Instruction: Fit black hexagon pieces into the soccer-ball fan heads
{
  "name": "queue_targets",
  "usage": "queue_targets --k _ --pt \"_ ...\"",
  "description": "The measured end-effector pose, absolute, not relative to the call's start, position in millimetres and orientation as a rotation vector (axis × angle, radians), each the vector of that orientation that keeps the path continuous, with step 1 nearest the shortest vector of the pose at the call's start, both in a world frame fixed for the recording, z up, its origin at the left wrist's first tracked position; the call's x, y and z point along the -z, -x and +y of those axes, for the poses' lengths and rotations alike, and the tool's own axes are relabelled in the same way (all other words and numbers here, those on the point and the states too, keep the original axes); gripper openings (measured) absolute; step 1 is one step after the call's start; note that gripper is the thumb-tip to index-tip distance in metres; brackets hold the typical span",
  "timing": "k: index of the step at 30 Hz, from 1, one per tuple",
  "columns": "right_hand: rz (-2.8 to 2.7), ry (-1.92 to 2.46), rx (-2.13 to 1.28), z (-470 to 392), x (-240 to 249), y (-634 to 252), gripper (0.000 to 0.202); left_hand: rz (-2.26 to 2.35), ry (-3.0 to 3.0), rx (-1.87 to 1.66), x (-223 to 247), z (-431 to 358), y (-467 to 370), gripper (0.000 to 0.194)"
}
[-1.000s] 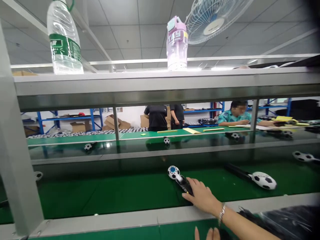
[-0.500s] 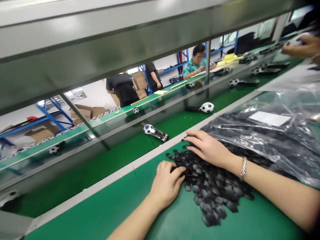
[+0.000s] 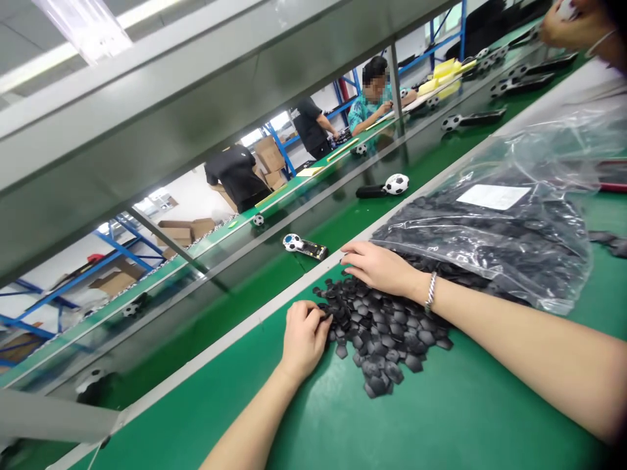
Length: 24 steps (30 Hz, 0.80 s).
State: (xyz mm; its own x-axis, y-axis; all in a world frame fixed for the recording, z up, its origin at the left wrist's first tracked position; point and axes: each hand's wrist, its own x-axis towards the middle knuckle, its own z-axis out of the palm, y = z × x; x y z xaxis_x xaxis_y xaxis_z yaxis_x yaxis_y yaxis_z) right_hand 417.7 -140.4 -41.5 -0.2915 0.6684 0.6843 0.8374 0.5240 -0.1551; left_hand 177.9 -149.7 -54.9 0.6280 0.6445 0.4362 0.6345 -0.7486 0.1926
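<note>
A heap of small black pentagonal pieces [image 3: 386, 333] lies on the green worktop [image 3: 416, 424]. At its left edge is my left hand [image 3: 304, 336], with fingers curled and thumb and fingertips drawn together around a black pentagonal piece [image 3: 323, 313], partly hidden by the fingers. My right hand [image 3: 379, 266], a silver bracelet on its wrist, rests palm down over the heap's upper edge. Its fingers reach forward, slightly bent and apart; what lies under the palm is hidden.
A clear plastic bag [image 3: 514, 251] of black pieces lies behind my right forearm. Beyond the metal rail, a green conveyor [image 3: 235, 287] carries football-headed devices, one with its circuit board exposed [image 3: 306, 248]. A metal beam [image 3: 220, 85] crosses overhead. A co-worker's hand [image 3: 573, 26] is upper right.
The camera view has shifted and tilted, so the heap and both hands sit further left. My left fingers have drawn closer together at the heap's edge; my right hand stays over it.
</note>
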Motion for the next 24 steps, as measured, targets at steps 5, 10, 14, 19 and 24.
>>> queue_targets --k 5,10,14,19,24 --pt "-2.006 1.231 0.281 -136 42 -423 0.015 1.118 -2.786 -0.735 53 -149 -176 0.025" --pt "-2.007 1.223 0.275 -133 43 -424 0.012 1.273 -2.654 -0.699 57 -142 -174 0.047" --pt "-1.978 1.215 0.276 -134 40 -422 0.017 1.413 -2.423 -0.547 59 -126 -177 0.058" --pt "-1.956 1.195 0.229 -134 39 -420 0.022 1.368 -2.349 -0.443 53 -129 -185 0.048" --pt "-1.960 1.155 0.189 -133 35 -419 0.025 1.236 -2.381 -0.434 47 -170 -197 0.047"
